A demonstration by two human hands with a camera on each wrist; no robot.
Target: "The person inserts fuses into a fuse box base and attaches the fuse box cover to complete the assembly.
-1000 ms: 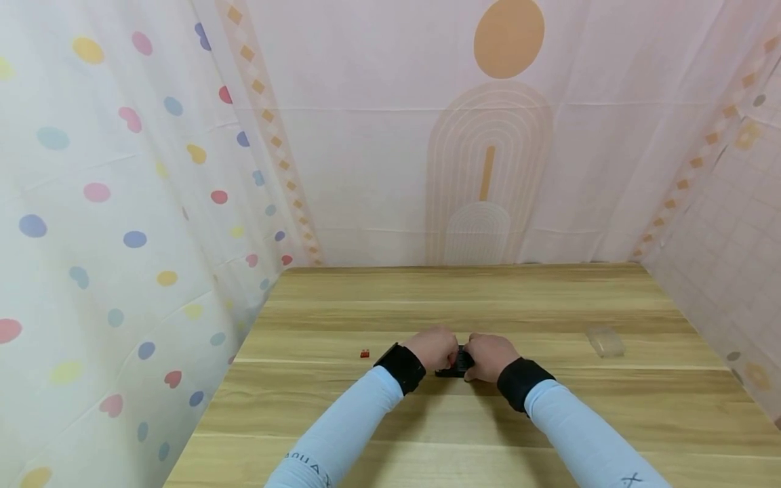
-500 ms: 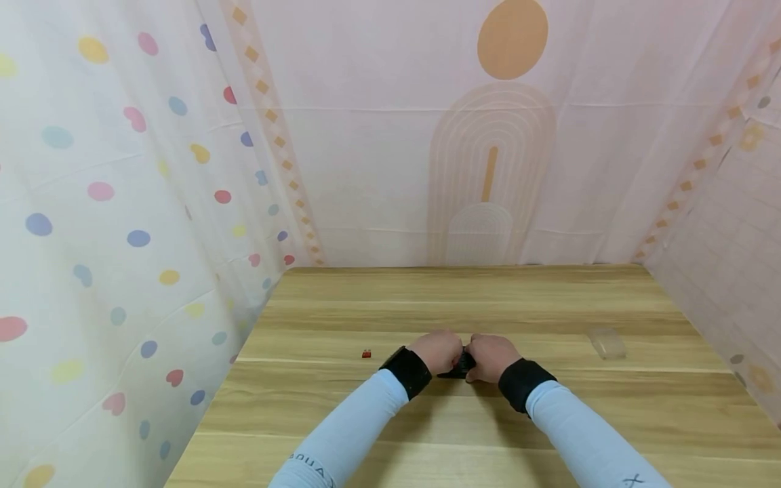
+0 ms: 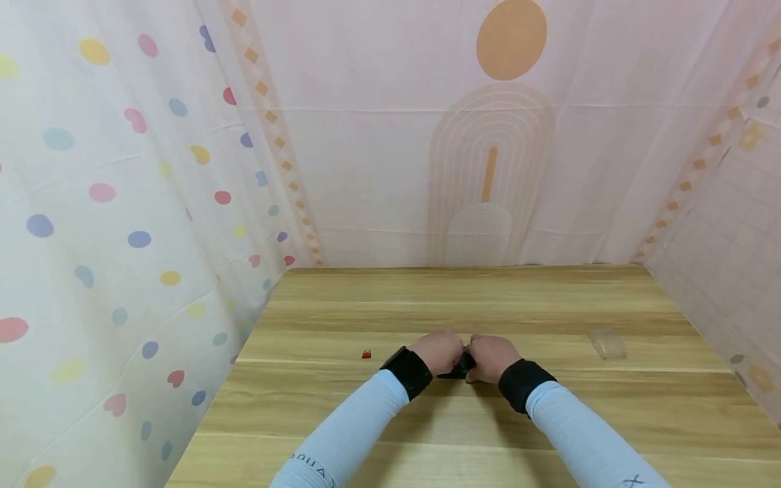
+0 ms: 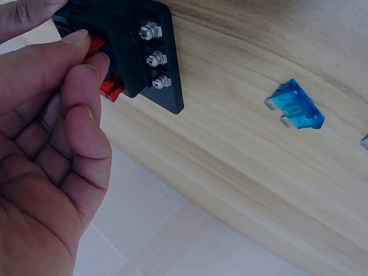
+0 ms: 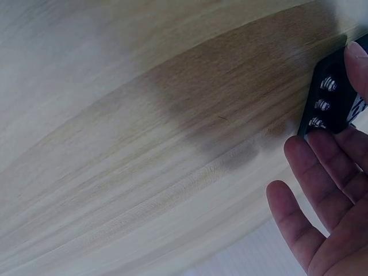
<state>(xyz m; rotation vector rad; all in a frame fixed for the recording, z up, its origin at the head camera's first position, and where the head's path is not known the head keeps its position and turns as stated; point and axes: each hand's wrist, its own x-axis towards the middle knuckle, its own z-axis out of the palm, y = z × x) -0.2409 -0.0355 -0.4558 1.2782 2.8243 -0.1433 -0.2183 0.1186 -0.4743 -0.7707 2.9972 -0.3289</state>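
Note:
A black fuse block (image 3: pixel 462 368) sits between both hands on the wooden table. Several silver terminal screws (image 4: pixel 155 58) line its base edge in the left wrist view. My left hand (image 3: pixel 438 351) has its thumb and fingertips pinched on a red blade fuse (image 4: pixel 95 44) at the block's side, mostly hidden by the fingers. Just below those fingertips, another red blade fuse (image 4: pixel 111 89) shows against the block. My right hand (image 3: pixel 491 357) grips the block's other end, thumb on one side and fingers on the opposite side; its two outer fingers extend loosely in the right wrist view.
On the table in the left wrist view lies a blue blade fuse (image 4: pixel 296 105), with part of another piece (image 4: pixel 365 141) at the frame's edge. A small red piece (image 3: pixel 367 354) lies left of the hands. Farther right is a transparent plastic container (image 3: pixel 607 343).
Over the last second my left hand has shifted slightly right, closer to my right hand, covering more of the fuse block. Both hands are nearly still since half a second ago.

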